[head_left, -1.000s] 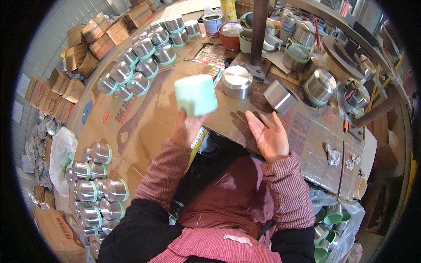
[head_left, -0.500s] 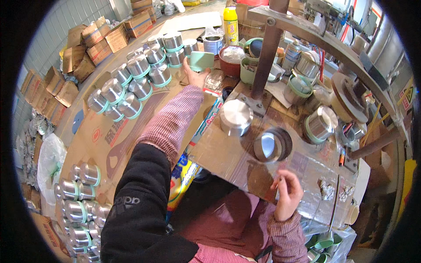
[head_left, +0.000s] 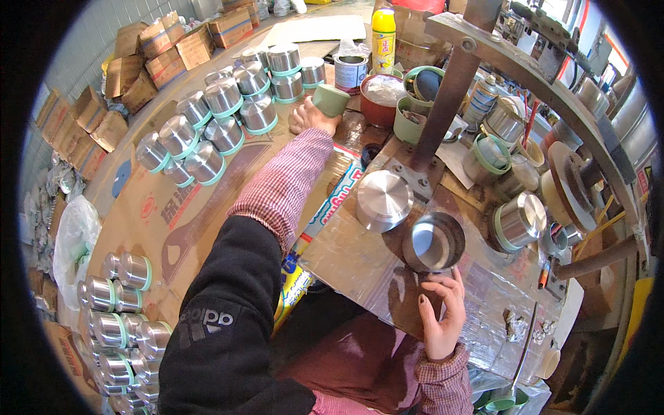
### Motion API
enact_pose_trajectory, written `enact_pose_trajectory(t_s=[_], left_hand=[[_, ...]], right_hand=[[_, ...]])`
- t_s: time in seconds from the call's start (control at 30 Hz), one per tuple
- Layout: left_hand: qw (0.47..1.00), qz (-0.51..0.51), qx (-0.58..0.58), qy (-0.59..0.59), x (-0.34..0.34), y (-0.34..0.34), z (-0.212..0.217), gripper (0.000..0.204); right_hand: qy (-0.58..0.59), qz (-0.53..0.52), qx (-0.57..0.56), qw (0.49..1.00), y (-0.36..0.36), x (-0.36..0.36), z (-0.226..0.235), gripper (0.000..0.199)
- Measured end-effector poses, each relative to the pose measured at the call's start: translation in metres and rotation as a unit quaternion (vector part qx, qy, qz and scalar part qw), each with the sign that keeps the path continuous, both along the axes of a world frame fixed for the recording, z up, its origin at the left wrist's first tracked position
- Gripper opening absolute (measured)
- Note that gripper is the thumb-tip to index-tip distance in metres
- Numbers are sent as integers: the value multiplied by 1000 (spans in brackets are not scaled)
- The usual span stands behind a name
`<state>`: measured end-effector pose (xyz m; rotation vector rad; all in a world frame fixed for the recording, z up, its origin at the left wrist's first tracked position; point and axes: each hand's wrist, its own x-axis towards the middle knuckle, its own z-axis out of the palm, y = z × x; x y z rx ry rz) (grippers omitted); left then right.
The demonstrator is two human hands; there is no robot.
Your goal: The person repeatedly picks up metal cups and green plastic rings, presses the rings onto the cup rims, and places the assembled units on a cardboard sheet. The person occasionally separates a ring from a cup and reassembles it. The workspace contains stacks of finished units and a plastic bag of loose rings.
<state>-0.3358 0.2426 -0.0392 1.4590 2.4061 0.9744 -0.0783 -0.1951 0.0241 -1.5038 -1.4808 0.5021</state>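
My left hand (head_left: 309,116) is stretched to the far side of the counter (head_left: 207,214), its fingers wrapped around a pale green ring (head_left: 330,99) just beside the far cluster of steel cups (head_left: 221,117) with green bands. My right hand (head_left: 439,315) is near me, fingers loosely curled with the tips touching the near rim of an open steel cup (head_left: 434,242), not gripping it. That cup stands mouth-up on the foil-covered board (head_left: 360,270), just right of a steel cup turned bottom-up (head_left: 384,200).
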Motion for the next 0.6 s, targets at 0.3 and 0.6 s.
enact_pose_trajectory(t_s=[0.3,0.6], left_hand=[[999,27,-14,-20,19,10,-19,125],[993,52,-47,90,16,-6,-33,110]], right_hand=[[30,15,-2,999,-25,2,3,15],[23,-29,9,999,-55,10,0,13]])
